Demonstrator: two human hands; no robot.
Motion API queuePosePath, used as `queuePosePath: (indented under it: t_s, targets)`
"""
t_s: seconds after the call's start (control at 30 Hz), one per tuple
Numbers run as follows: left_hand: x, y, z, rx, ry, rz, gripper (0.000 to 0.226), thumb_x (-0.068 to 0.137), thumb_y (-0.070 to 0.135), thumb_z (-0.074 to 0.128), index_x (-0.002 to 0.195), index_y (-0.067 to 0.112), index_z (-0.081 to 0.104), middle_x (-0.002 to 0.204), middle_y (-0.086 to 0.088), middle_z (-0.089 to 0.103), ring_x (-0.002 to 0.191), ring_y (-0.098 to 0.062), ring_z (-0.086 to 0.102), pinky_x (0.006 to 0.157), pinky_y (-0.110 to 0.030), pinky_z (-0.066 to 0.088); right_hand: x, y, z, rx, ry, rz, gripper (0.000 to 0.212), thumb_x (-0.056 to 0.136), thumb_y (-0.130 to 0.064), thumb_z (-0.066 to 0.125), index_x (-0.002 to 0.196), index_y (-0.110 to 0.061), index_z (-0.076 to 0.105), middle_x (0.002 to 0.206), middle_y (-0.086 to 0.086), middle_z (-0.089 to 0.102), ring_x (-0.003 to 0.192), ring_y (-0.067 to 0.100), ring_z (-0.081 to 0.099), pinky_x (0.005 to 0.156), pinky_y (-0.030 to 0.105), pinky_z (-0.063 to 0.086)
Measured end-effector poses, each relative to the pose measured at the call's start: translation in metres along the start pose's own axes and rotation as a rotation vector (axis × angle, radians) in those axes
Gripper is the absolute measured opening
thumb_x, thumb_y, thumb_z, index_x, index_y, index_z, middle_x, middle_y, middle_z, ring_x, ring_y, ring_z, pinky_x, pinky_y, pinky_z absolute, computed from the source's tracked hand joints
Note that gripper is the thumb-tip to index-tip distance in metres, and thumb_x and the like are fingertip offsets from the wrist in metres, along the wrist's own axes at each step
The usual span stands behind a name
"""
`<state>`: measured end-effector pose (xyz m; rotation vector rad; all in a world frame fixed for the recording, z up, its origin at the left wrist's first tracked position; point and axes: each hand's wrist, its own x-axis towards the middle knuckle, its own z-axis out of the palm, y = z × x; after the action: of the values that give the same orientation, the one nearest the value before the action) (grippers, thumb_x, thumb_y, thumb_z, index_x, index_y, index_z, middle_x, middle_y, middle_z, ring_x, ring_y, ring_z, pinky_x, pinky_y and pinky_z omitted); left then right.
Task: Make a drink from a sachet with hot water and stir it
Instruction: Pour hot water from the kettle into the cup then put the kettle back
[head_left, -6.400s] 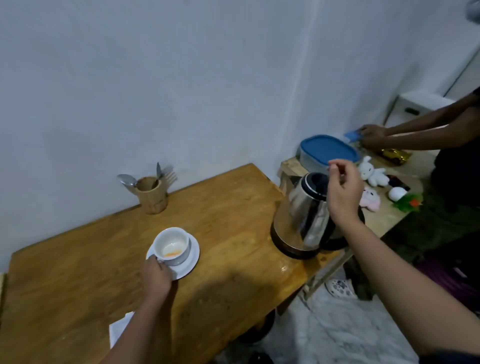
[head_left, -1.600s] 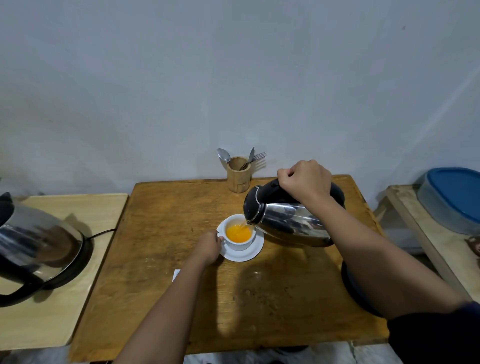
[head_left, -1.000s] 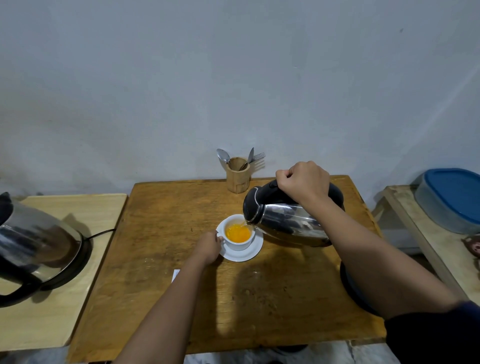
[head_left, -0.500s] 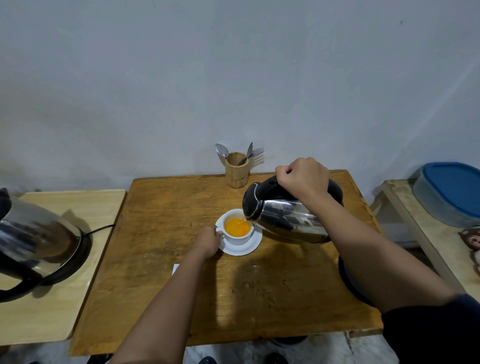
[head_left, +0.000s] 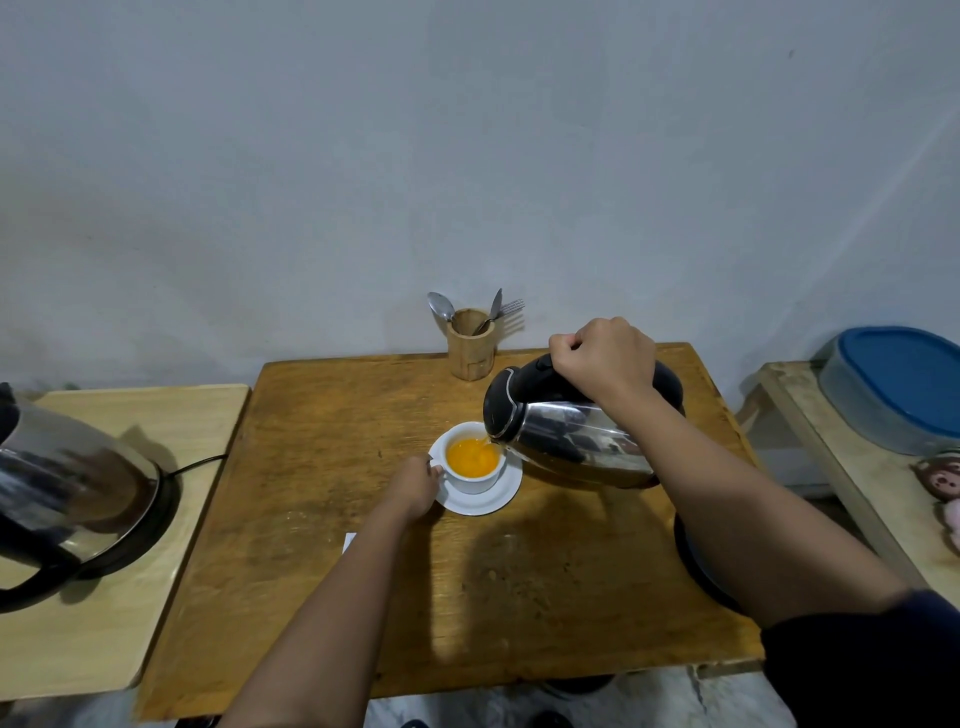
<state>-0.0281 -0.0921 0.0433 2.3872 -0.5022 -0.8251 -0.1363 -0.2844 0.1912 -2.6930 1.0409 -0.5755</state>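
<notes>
A white cup (head_left: 475, 480) with orange liquid stands on a white saucer (head_left: 493, 501) in the middle of the wooden table (head_left: 322, 488). My left hand (head_left: 415, 486) grips the cup's handle on its left side. My right hand (head_left: 605, 356) is closed on the black handle of a steel kettle (head_left: 566, 436), which is tilted with its spout over the cup's right rim, pouring. A white sachet corner (head_left: 349, 540) peeks out beside my left forearm. A spoon (head_left: 440, 306) stands in a bamboo holder (head_left: 470, 345) at the table's back edge.
The kettle's black base (head_left: 696, 566) sits at the table's right edge, partly behind my right arm. A second steel kettle (head_left: 67, 488) stands on a lighter side table at left. At right, a bench holds a blue-lidded container (head_left: 898, 387) and soft toys (head_left: 943, 480).
Since a second ago the kettle stays tilted over the cup and the orange liquid has risen slightly. Both hands keep their holds.
</notes>
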Motion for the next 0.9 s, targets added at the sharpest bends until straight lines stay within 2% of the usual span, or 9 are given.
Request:
queuePosePath:
  t_s: [0.2,0.67,0.9]
  targets:
    - [0.0001,0.0008,-0.0004,0.003,-0.002,-0.011,0.028,0.097,0.02,0.042,0.113,0.002,0.057,0.115,-0.019,0.062,0.088,-0.021,0.05,0.078,-0.032,0.04,-0.0001,-0.0012,-0.002,0.002,0.003,-0.001,0.044,0.082,-0.03,0.047,0.043,-0.014,0.038,0.042,-0.002,0.033,0.04,0.014,0.031,0.045,0.019,0.025]
    - [0.0003,-0.0006,-0.0011,0.005,-0.004,0.007,0.027,0.097,0.02,0.043,0.11,0.002,0.058,0.113,-0.019,0.062,0.087,-0.02,0.051,0.078,-0.032,0.04,-0.0036,-0.0032,-0.0022,0.013,-0.004,0.011,0.044,0.082,-0.029,0.048,0.042,-0.014,0.036,0.041,-0.002,0.031,0.04,0.014,0.029,0.045,0.019,0.022]
    - [0.0008,-0.0004,-0.0016,-0.005,-0.005,0.01,0.027,0.096,0.019,0.044,0.11,0.001,0.058,0.113,-0.02,0.062,0.087,-0.021,0.05,0.078,-0.032,0.04,-0.0064,-0.002,0.0011,0.009,-0.006,0.002,0.043,0.082,-0.029,0.047,0.043,-0.012,0.04,0.041,-0.002,0.033,0.04,0.015,0.03,0.044,0.019,0.024]
